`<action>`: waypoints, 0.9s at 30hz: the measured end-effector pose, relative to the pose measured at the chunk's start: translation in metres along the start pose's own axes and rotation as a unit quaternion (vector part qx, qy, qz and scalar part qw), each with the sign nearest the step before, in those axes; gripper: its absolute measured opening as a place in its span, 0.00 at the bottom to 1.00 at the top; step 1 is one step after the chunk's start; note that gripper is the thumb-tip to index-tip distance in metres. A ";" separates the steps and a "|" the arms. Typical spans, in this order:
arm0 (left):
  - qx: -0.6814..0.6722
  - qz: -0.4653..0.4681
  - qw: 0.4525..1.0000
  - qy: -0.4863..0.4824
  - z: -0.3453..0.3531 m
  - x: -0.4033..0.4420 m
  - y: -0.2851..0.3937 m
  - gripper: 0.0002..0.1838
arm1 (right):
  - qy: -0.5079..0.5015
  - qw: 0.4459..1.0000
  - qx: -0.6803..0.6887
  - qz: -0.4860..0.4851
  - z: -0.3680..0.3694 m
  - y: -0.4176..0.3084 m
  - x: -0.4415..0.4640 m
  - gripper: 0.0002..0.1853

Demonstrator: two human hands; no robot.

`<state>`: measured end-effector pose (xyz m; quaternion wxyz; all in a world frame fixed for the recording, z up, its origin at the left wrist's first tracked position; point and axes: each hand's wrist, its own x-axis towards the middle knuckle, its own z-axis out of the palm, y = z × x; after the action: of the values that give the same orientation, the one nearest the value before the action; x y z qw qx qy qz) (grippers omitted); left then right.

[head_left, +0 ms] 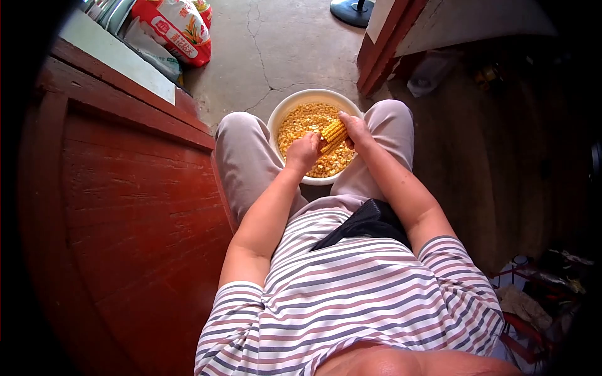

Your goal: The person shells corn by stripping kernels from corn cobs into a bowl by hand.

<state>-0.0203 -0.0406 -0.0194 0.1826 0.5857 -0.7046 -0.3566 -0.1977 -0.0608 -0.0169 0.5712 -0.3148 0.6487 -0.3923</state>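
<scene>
A yellow corn cob (333,135) is held slantwise over a round white basin (273,121) between the knees. Many loose corn kernels (305,116) lie in the basin. My left hand (303,152) is closed at the lower left end of the cob, its fingertips partly hidden by the hand itself. At the cob's upper right side, my right hand (356,130) grips it, with the thumb along the top. The cob's rows of kernels show between the two hands.
Red and white printed bags (179,31) stand at the upper left beyond a red wooden panel (144,207). A dark round base (351,12) is at the top. A door frame (389,47) and a clear plastic bag (431,74) are at the right.
</scene>
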 end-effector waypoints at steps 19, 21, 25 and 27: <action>-0.339 -0.014 0.931 -0.133 0.012 0.008 -0.020 0.16 | -0.029 0.999 0.016 0.003 -0.003 0.002 0.004 0.22; -0.276 -0.007 0.952 -0.135 0.008 0.009 -0.021 0.16 | -0.021 1.000 0.008 -0.005 -0.003 0.003 0.004 0.21; -0.409 -0.067 0.900 -0.133 0.009 0.006 -0.014 0.16 | -0.027 1.000 0.005 -0.014 -0.002 0.001 0.001 0.21; -0.276 -0.051 0.953 -0.113 0.007 0.007 -0.013 0.16 | -0.018 1.000 0.005 -0.017 0.002 -0.001 -0.002 0.21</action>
<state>-0.0178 -0.0462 -0.0340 0.2375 0.5038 -0.5639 -0.6097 -0.1958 -0.0600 -0.0147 0.5777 -0.3298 0.6310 -0.3991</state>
